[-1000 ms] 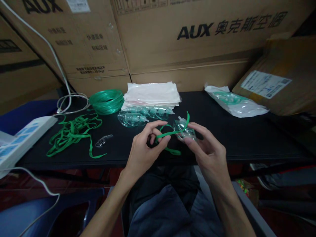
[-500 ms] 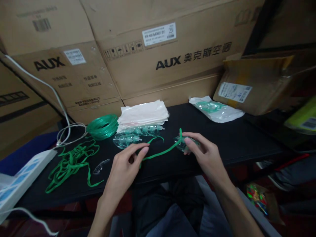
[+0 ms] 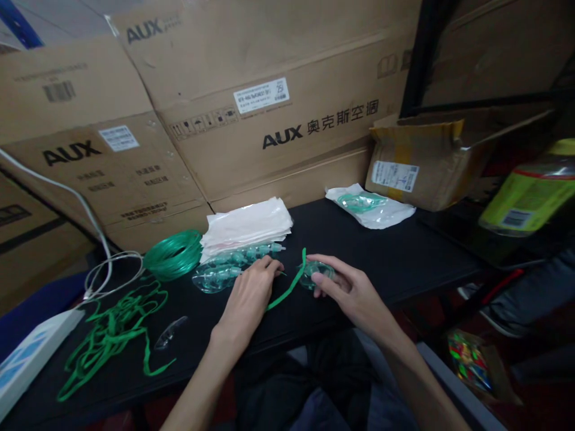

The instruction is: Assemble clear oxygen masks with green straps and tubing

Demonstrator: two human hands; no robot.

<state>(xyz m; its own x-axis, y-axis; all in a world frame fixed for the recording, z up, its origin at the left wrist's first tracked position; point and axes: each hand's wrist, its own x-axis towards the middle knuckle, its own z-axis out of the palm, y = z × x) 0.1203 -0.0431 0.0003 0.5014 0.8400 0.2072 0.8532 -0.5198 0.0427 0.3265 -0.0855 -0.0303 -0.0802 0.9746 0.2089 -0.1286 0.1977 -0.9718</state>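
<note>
My right hand (image 3: 353, 287) is closed around a clear, green-tinted breathing mask (image 3: 318, 272) above the black table. A green elastic strap (image 3: 290, 288) stands up at the mask's side and runs down toward my left hand (image 3: 257, 286). That hand is turned back-up, its fingers closed on the strap, and a thin strap end pokes out past the fingertips. Just left of it lie several more clear masks (image 3: 218, 277) in front of a stack of white bags (image 3: 247, 224). The grip of the left fingers is partly hidden.
A green tubing coil (image 3: 173, 254), a heap of green straps (image 3: 112, 335), a small clear piece (image 3: 171, 332) and a white power strip (image 3: 38, 353) lie on the left. Behind stand cardboard boxes (image 3: 193, 161). A bagged mask (image 3: 362, 202), an open carton (image 3: 413, 161) and a bottle (image 3: 525, 197) are right.
My left hand has rolled over to show its back and moved closer to the mask. The mask remains in my right hand. The camera view has shifted right and up.
</note>
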